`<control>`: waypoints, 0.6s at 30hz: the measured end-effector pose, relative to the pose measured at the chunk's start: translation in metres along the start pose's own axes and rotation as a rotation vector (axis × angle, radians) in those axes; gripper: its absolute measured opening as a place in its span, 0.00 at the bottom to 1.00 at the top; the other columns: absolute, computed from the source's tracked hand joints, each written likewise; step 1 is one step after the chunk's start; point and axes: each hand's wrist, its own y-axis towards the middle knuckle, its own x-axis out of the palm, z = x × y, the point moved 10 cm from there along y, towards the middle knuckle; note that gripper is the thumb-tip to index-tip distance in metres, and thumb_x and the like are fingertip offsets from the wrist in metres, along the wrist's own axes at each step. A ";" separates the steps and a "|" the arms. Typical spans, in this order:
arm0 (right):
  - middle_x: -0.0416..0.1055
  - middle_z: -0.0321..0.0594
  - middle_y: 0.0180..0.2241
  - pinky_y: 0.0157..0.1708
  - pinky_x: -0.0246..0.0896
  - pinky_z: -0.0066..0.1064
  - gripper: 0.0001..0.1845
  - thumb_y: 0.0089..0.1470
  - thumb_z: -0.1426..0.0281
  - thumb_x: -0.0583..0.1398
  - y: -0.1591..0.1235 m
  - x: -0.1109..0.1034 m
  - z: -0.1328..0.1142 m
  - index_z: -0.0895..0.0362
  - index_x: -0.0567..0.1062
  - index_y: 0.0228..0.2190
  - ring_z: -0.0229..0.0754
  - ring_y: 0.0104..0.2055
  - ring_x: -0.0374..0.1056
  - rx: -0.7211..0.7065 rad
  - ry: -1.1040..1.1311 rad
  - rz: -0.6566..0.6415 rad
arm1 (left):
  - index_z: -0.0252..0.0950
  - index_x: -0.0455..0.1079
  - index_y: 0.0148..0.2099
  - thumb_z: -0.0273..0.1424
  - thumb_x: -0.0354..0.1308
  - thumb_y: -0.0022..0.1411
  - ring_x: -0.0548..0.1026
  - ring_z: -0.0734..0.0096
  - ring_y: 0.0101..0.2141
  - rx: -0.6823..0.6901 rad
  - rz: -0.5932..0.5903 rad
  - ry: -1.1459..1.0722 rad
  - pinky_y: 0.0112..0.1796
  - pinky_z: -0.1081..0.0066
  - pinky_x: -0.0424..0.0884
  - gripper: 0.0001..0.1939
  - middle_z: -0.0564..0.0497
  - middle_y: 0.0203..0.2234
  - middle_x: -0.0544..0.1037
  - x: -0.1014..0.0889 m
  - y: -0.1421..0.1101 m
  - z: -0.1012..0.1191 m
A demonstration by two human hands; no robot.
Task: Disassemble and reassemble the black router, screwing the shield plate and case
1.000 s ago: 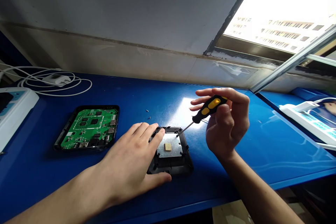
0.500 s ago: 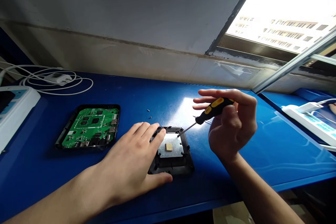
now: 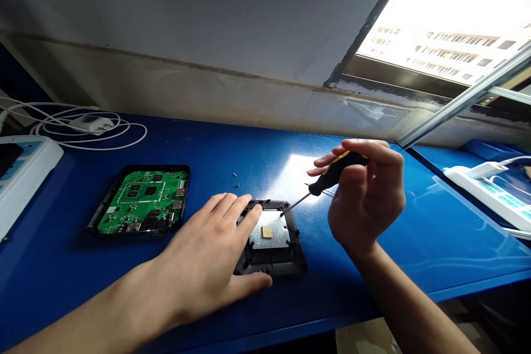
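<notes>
My left hand (image 3: 207, 251) spans the left side of a black plastic cover (image 3: 286, 266), fingers over its far edge and thumb along the near edge, gripping it against the table. Inside the cover lies a silvery metal plate (image 3: 279, 239) with a small square tan pad (image 3: 266, 232) on it. In my right hand (image 3: 367, 204) is a black and yellow screwdriver (image 3: 327, 178), tilted, its tip at the plate's far right corner. Whether a screw sits under the tip is too small to tell. Two small screws (image 3: 234, 174) lie on the table beyond the cover.
To the left, a black case holds a green circuit board (image 3: 143, 199). A white power strip (image 3: 29, 177) and a coiled white cable with an adapter (image 3: 92, 124) are at the far left. Another power strip (image 3: 489, 191) stands at the right. The blue table (image 3: 199, 149) meets the wall behind.
My right-hand fingers have curled and turned the screwdriver handle, so less of its yellow shows. The tip stays at the same corner. My left hand and the cover have not moved.
</notes>
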 end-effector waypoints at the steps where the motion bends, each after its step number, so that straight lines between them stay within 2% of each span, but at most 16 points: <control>1: 0.71 0.36 0.38 0.24 0.74 0.35 0.12 0.62 0.67 0.63 0.000 -0.001 -0.002 0.49 0.78 0.47 0.38 0.28 0.74 -0.018 -0.043 0.008 | 0.35 0.66 0.67 0.58 0.63 0.59 0.68 0.37 0.61 -0.001 -0.001 -0.003 0.59 0.43 0.67 0.44 0.36 0.64 0.69 0.000 0.000 0.000; 3: 0.71 0.35 0.36 0.24 0.73 0.35 0.12 0.61 0.70 0.63 0.000 -0.003 -0.001 0.47 0.78 0.46 0.37 0.27 0.72 0.004 -0.087 0.035 | 0.35 0.66 0.66 0.58 0.64 0.58 0.67 0.36 0.62 -0.003 0.000 -0.013 0.59 0.43 0.66 0.44 0.36 0.64 0.70 -0.001 0.000 -0.001; 5: 0.74 0.36 0.35 0.24 0.73 0.36 0.14 0.65 0.72 0.57 0.000 -0.004 0.003 0.46 0.77 0.47 0.40 0.28 0.73 0.069 -0.050 0.041 | 0.35 0.67 0.66 0.59 0.63 0.58 0.67 0.36 0.62 -0.013 0.004 -0.037 0.60 0.42 0.65 0.44 0.37 0.64 0.70 -0.002 0.000 -0.003; 8: 0.78 0.37 0.36 0.22 0.73 0.38 0.15 0.66 0.71 0.52 -0.001 -0.002 0.008 0.46 0.76 0.46 0.43 0.28 0.74 0.138 0.041 0.025 | 0.38 0.68 0.64 0.59 0.62 0.59 0.66 0.39 0.63 -0.053 0.012 -0.083 0.61 0.44 0.65 0.40 0.40 0.63 0.71 -0.005 0.000 -0.006; 12: 0.72 0.39 0.41 0.21 0.73 0.37 0.09 0.66 0.63 0.57 0.000 -0.001 0.003 0.47 0.77 0.44 0.42 0.28 0.74 0.070 0.014 0.017 | 0.37 0.70 0.62 0.51 0.64 0.62 0.66 0.41 0.61 -0.073 0.014 -0.083 0.61 0.45 0.65 0.33 0.41 0.61 0.72 -0.007 0.003 -0.006; 15: 0.71 0.35 0.37 0.24 0.75 0.34 0.07 0.62 0.67 0.64 0.000 -0.004 -0.002 0.48 0.78 0.43 0.37 0.27 0.73 0.011 -0.076 0.044 | 0.35 0.71 0.60 0.45 0.63 0.64 0.67 0.43 0.60 -0.066 0.021 -0.068 0.61 0.45 0.65 0.28 0.41 0.59 0.73 -0.009 0.006 -0.003; 18: 0.79 0.35 0.36 0.26 0.76 0.34 0.11 0.66 0.72 0.57 0.000 -0.003 0.001 0.49 0.76 0.46 0.38 0.28 0.76 0.045 -0.059 0.042 | 0.34 0.72 0.57 0.40 0.62 0.64 0.67 0.44 0.59 -0.076 0.031 -0.069 0.61 0.45 0.65 0.23 0.40 0.57 0.74 -0.011 0.008 0.000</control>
